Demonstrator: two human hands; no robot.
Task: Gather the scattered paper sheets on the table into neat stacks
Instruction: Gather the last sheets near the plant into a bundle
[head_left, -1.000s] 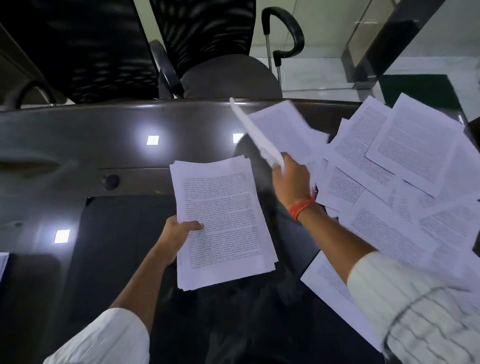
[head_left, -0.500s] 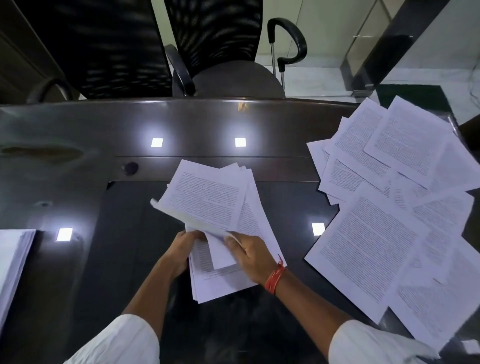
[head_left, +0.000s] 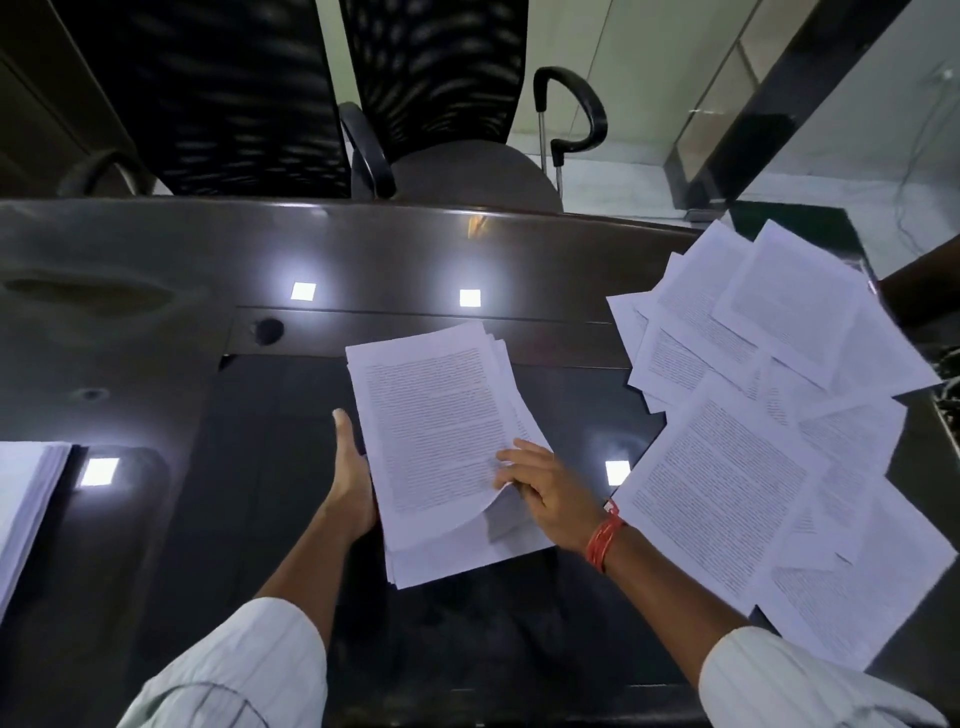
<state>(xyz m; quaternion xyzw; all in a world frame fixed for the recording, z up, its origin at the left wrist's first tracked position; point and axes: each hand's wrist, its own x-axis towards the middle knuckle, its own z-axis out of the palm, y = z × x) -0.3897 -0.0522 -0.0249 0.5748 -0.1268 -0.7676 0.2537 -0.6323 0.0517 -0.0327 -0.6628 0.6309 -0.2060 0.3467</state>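
Holding a stack (head_left: 441, 447) of printed sheets at the middle of the dark table (head_left: 156, 291): left hand (head_left: 350, 483) flat against the stack's left edge with fingers straight, right hand (head_left: 545, 491) at the right edge, thumb on the top sheet (head_left: 431, 426) and fingers curled under it, lifting its near right corner. Lying spread and overlapping on the right side of the table, loose sheets (head_left: 753, 431), well apart from the stack. Resting at the left border, a second stack (head_left: 23, 499), partly out of view. Standing beyond the far edge, two black chairs (head_left: 415, 83). Around the right wrist, a red band (head_left: 605, 535).
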